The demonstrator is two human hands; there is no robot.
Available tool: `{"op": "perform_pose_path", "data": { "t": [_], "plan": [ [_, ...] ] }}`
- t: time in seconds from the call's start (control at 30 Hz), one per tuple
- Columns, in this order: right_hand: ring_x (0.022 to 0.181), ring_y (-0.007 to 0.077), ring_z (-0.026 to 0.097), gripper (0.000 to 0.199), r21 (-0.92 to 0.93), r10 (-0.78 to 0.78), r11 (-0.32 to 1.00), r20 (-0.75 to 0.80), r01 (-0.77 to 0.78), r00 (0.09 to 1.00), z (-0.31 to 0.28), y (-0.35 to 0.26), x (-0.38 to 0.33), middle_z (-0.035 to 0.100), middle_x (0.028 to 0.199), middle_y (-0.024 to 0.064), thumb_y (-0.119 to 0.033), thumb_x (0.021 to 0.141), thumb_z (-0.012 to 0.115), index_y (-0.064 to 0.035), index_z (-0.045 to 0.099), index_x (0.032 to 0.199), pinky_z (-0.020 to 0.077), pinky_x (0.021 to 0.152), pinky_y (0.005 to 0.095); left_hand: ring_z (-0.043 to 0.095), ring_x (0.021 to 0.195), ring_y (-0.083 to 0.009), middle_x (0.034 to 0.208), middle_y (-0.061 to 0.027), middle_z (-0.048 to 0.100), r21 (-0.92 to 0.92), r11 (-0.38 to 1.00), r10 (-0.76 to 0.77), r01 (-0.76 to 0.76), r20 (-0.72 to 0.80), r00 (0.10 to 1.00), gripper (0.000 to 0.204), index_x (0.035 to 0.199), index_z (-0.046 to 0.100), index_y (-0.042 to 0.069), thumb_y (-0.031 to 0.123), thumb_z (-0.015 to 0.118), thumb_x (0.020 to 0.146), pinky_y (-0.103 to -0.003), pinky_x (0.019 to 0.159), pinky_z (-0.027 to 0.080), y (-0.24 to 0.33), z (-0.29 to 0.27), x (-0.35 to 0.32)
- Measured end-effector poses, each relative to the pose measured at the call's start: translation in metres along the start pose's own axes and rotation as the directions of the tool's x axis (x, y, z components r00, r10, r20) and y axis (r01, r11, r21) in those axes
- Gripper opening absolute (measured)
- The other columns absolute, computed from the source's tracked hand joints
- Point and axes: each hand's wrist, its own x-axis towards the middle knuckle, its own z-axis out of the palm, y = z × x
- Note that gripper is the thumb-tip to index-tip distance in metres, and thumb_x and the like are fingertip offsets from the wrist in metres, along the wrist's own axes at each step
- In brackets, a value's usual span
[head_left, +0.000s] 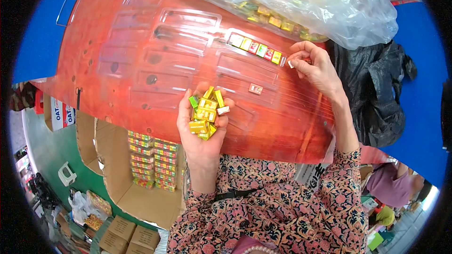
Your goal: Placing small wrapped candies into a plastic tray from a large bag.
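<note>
Small yellow boxes are heaped in the left grip, which is turned palm up and cupped, thumb and fingers apart. Beyond it, a single pink-faced box is laid over the red desk. In the right grip, a small pale box is pinched just beside six coloured boxes, lined up in a clear plastic tray. Farther off, more boxes are held in a translucent bag.
</note>
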Motion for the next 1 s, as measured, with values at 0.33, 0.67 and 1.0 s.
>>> {"op": "perform_pose_path", "data": {
  "t": [0.33,0.67,1.0],
  "plan": [
    [0.064,0.0154,0.056,0.014,-0.540,-0.298,0.799,0.027,0.265,0.954,0.006,0.002,0.003,0.059,0.071,0.0102,-0.008,0.082,0.054,0.0036,0.059,0.089,0.0433,0.059,0.0279,0.053,0.084,-0.0302,0.101,-0.0210,0.051,-0.040,0.999,-0.002,0.003,0.029,1.000,0.034,0.107,0.055,0.005,0.032,0.040,0.092,-0.027,0.047,0.051,0.000,-0.002,-0.002],
    [0.071,0.0225,0.060,0.018,-0.596,-0.241,0.764,0.090,0.246,0.966,0.012,-0.003,0.003,0.062,0.080,0.0153,-0.008,0.082,0.052,0.0052,0.059,0.092,0.0453,0.066,0.0309,0.053,0.083,-0.0302,0.101,-0.0212,0.052,-0.028,1.000,0.007,-0.006,0.004,1.000,0.035,0.107,0.056,0.006,0.033,0.040,0.092,-0.026,0.045,0.050,0.001,-0.002,0.000],
    [0.062,0.0105,0.054,0.021,-0.455,-0.196,0.879,-0.072,0.142,0.978,0.014,-0.002,0.005,0.060,0.066,0.0068,-0.017,0.075,0.067,0.0003,0.058,0.084,0.0421,0.059,0.0255,0.052,0.083,-0.0301,0.101,-0.0217,0.052,-0.040,0.999,0.010,-0.009,0.007,1.000,0.035,0.108,0.055,0.005,0.032,0.041,0.091,-0.026,0.045,0.049,0.002,-0.002,0.000]
  ]
}}
